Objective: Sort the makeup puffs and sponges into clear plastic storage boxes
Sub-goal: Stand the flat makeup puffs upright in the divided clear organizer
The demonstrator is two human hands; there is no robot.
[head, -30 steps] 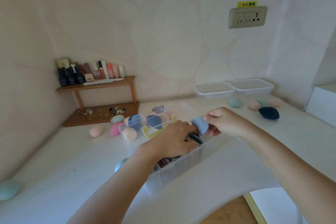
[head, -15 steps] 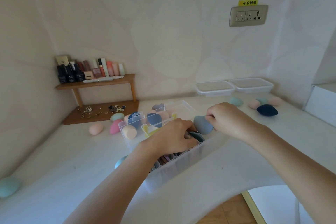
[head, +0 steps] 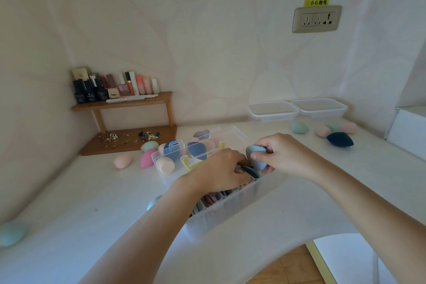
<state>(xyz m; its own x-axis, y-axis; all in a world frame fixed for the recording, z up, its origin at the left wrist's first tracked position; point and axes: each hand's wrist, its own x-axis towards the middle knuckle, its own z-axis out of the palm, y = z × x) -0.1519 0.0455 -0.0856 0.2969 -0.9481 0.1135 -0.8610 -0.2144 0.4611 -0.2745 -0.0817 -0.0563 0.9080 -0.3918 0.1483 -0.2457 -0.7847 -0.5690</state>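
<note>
Sponge (head: 255, 159), the gray-blue one, is in my right hand (head: 284, 157). My thumb and fingers pinch it, and it sits just above the right end of the big clear box (head: 227, 211). My left hand (head: 219, 174) reaches down into that same box, right beside the sponge. Its fingers are curled in among the things there, but I cannot tell if they grip anything. The box stands in the middle of the table (head: 80, 203). More sponges and puffs are inside it, at the far end. On the table to the left of the box lie a peach sponge (head: 122, 161), a pink sponge (head: 147, 159) and a mint sponge (head: 149, 145). Far on the right lies a dark blue sponge (head: 340, 140), with some pale ones near it. A flat clear box (head: 273, 110) and a second flat clear box (head: 320, 106) stand side by side at the far wall. A light teal sponge (head: 11, 233) lies alone at the near left.
</note>
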